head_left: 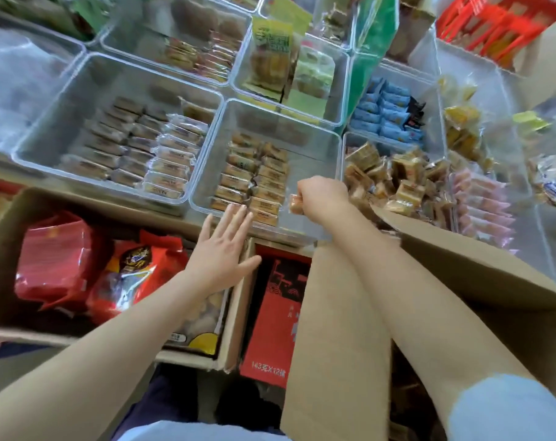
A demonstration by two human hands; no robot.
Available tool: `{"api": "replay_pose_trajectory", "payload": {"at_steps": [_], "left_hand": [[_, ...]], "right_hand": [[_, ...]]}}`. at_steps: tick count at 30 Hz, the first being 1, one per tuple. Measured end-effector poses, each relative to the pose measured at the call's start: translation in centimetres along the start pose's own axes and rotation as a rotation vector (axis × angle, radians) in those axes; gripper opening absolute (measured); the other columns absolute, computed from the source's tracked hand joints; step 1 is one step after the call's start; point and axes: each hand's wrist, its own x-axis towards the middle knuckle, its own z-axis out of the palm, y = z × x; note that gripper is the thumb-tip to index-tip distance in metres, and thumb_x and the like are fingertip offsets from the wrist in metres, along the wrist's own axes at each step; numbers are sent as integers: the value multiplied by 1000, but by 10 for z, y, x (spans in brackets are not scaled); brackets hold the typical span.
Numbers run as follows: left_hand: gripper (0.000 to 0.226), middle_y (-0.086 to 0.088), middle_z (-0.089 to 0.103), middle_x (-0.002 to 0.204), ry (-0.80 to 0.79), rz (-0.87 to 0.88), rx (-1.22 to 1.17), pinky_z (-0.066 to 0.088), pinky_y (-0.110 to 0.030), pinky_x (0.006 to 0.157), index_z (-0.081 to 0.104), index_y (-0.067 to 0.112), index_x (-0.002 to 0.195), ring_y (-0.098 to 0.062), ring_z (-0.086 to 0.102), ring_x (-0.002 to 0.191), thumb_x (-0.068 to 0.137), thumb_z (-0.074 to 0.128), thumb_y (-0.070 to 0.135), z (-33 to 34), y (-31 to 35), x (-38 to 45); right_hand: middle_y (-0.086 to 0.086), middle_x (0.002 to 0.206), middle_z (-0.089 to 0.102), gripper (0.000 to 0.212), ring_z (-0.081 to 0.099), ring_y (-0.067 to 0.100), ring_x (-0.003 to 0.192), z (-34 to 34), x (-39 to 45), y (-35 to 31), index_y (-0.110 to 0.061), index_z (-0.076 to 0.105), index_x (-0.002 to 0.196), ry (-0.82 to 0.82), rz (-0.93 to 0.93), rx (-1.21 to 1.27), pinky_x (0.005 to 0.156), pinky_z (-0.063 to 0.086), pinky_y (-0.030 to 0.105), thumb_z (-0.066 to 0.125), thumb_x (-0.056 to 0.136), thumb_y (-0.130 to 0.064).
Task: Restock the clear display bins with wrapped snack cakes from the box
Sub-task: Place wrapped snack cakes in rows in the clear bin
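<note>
A clear display bin [311,144] in the middle holds two rows of brown wrapped snack cakes [254,179] along its left side; its right half is bare. My right hand [323,197] hovers over the bin's near right corner and grips a wrapped snack cake [296,203]. My left hand [224,249] is flat with spread fingers, fingertips at the bin's near rim beside the closest cakes. A brown cardboard box [343,313] with raised flaps lies under my right forearm; its contents are hidden.
A larger clear bin [47,122] at left holds rows of dark wrapped cakes. Bins to the right hold loose tan cakes [394,183], blue packets [388,116] and pink packets [480,205]. A near-left carton holds red bags [57,265]. A red box [273,316] stands below.
</note>
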Motion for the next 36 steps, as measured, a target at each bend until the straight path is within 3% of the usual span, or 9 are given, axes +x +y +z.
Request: {"api": "replay_pose_trajectory", "payload": {"at_steps": [3,8,13,19,23,27,30,33,36], "left_hand": [[86,3,-28,164,-20,-1,-9,-17,-48,122,-19,22,158,-15,-37,146,99,27,65,1,0,1],[85,0,-30,163,-27,-21,12,-17,-51,121,-23,20,157,-20,-37,146,102,31,56,5,2,2],[87,-1,-29,164,-9,0,11,-18,-51,121,-21,19,157,-21,-36,147,100,34,55,10,0,3],[85,-1,-30,164,-44,4,19,-22,-50,119,-21,18,157,-21,-37,146,101,30,56,5,0,2],[81,-1,-26,165,-59,-3,-26,-19,-48,120,-16,18,159,-18,-36,145,103,28,57,-3,5,2],[80,-4,-16,168,-121,-98,-79,-10,-47,124,-5,15,161,-20,-22,152,102,24,60,-15,17,5],[76,-5,2,170,-14,-129,-325,0,-45,126,10,13,162,-19,-5,156,103,32,56,-34,61,-4],[70,10,9,168,123,107,-665,7,-30,124,17,26,160,-2,2,153,102,45,52,-48,131,-43],[73,19,2,168,80,352,-733,5,-32,124,15,34,160,3,-4,152,97,46,53,-40,190,-81]], "right_hand": [[4,98,61,11,57,29,87,27,31,-16,-14,61,98,-133,40,14,73,47,34,59,94,-24],[7,111,68,22,62,27,100,65,53,-13,-11,69,111,-251,65,206,75,46,30,60,95,-22],[4,112,71,28,60,19,97,81,59,-8,-16,75,110,-237,158,479,81,43,25,65,95,-37],[7,124,67,37,61,24,106,66,47,-19,-13,69,122,-257,171,452,85,45,30,62,96,-39],[6,137,54,40,56,22,119,9,-11,-15,-21,61,133,-6,38,711,89,41,28,57,97,-37],[-3,110,63,21,59,9,98,-32,-113,25,-22,70,112,392,-58,948,84,47,22,56,99,-29],[-3,89,66,18,63,11,83,-22,-184,69,-15,71,98,675,25,1037,71,51,23,53,99,-19],[3,78,68,19,65,16,71,10,-233,110,-16,70,90,657,153,1246,62,52,25,52,98,-17],[2,76,69,22,67,17,70,52,-250,135,-19,71,88,422,233,1250,63,54,29,53,99,-20]]}}
